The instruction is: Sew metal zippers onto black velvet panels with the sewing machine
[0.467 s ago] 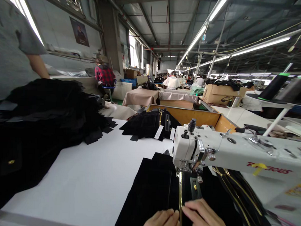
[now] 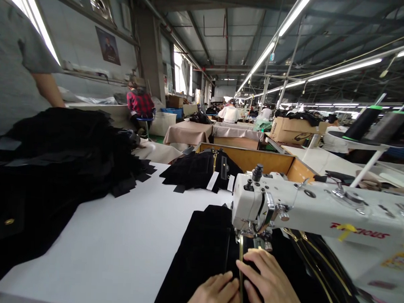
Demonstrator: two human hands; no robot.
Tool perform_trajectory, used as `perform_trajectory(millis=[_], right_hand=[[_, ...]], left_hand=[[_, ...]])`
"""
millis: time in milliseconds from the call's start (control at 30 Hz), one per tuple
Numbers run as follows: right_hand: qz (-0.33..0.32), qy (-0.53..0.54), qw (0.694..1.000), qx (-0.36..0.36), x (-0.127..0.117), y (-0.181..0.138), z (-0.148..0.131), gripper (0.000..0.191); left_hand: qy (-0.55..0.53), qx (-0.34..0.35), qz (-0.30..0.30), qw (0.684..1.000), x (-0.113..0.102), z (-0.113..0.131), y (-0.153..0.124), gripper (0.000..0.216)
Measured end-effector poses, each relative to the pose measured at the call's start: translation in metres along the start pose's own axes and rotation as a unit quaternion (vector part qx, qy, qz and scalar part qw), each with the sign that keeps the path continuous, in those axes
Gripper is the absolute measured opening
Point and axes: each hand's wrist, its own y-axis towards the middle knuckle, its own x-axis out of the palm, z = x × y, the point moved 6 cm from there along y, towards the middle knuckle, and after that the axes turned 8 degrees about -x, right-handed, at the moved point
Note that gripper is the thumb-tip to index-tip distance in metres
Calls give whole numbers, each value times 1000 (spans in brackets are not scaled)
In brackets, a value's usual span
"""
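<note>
Both hands lay flat on a black fabric panel (image 2: 205, 249) at 6 o'clock of the view, directly below the head of a white sewing machine (image 2: 306, 208). Left hand (image 2: 215, 293) rested palm down, fingers extended toward 12 o'clock, grip wide and closed on nothing, fingertips touching the left side of a gold zipper strip (image 2: 240, 276). Right hand (image 2: 270, 284) was likewise flat, grip wide, index finger laid across the zipper strip just beneath the needle area. The strip ran from between the 2 hands up toward the presser foot at 12 o'clock. The panel lay on the white table (image 2: 119, 237), its far end tucked under the machine head.

At 3 o'clock of the hands, more gold-edged black strips (image 2: 320, 266) trailed beneath the machine arm. At 9 to 10 o'clock sat a large heap of black fabric (image 2: 55, 164). At 12 o'clock, past the machine, lay a smaller black stack (image 2: 198, 169) with white tags, just in front of a wooden bin (image 2: 264, 159). 2 thread cones (image 2: 375, 122) stood at 2 o'clock. A person in a grey sleeve (image 2: 16, 65) stood at 10 o'clock behind the heap.
</note>
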Motion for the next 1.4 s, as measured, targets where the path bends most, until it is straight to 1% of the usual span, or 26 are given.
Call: perform_trajectory(millis=[100,267,367,433,467,533,600,667,767,867,1000,1167,1233,1300,1400], right_hand=[[-10,-4,1000,-2,3,1,4,32],[-53,-11,998,12,17,-2,10,35],[-69,-31,997,17,19,-1,13,36],[-66,-43,997,13,17,-1,13,36],[-64,-46,997,8,16,-2,12,36],[-52,-48,998,-4,13,-6,10,37],[-26,-49,998,-23,11,-13,7,39],[-10,-51,998,-37,12,-20,4,43],[-19,-53,997,-47,16,-25,3,50],[-7,-45,998,-46,14,-23,3,50],[12,-24,999,-38,7,-13,3,48],[-3,-9,1000,-1,1,-6,4,48],[-3,-18,1000,16,-3,-8,12,43],[6,-50,997,64,-9,-15,32,38],[13,-126,979,161,-21,-37,75,40]], left_hand=[[-3,5,-32,999,6,-4,-1,36],[-26,-12,-52,998,13,-10,3,33],[-32,-20,-59,998,17,-13,5,21],[-27,-23,-71,997,20,-14,4,13],[-25,-23,-76,997,21,-15,4,13],[-28,-27,-74,997,21,-16,2,16],[-33,-27,-60,997,21,-16,0,19],[-34,-28,-54,998,21,-16,-1,21],[-31,-26,-65,997,24,-16,-2,22],[-29,-23,-81,996,27,-17,-1,21],[-36,-23,-86,995,25,-18,5,22],[-31,-20,-92,995,16,-20,18,27],[-28,-11,-78,996,11,-21,23,34],[-29,-3,-56,998,6,-23,25,40],[-49,-12,-35,998,5,-27,26,39]])
